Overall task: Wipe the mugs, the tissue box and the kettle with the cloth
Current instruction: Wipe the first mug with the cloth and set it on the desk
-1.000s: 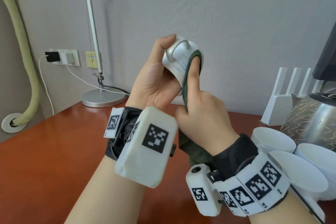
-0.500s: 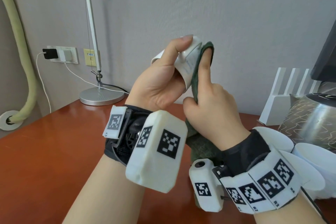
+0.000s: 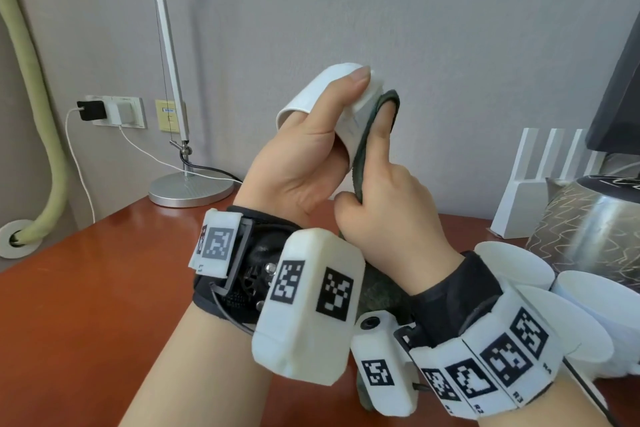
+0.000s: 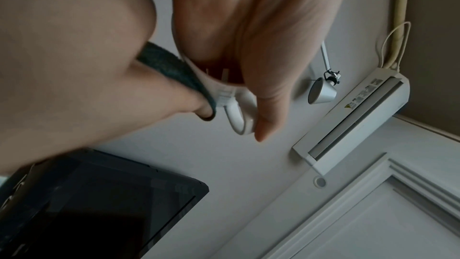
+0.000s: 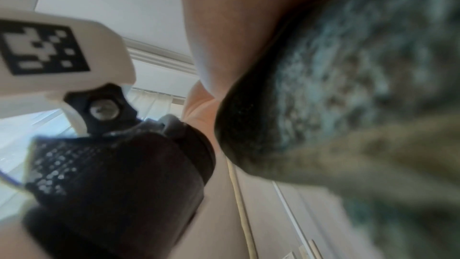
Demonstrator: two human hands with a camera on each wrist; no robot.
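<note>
Meanwhile the left hand (image 3: 304, 163), clamped on the mug (image 3: 322, 87), had tipped its mouth toward nine o'clock, while the right hand (image 3: 388, 218), fingers pinching the cloth (image 3: 367, 135), rubbed its base, so this mug looked nearly wiped.

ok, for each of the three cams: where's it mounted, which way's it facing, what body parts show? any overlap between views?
Head: worn on the head, looks forward and down at the left hand holding a white mug, the right hand pressing the cloth on it.
Left wrist: on the left wrist, faces up along the hand to wall and ceiling; both hands show.
Right wrist: on the right wrist, faces up; cloth fills it, left wristband visible.
Shared: head and left wrist both show mug and cloth.
</note>
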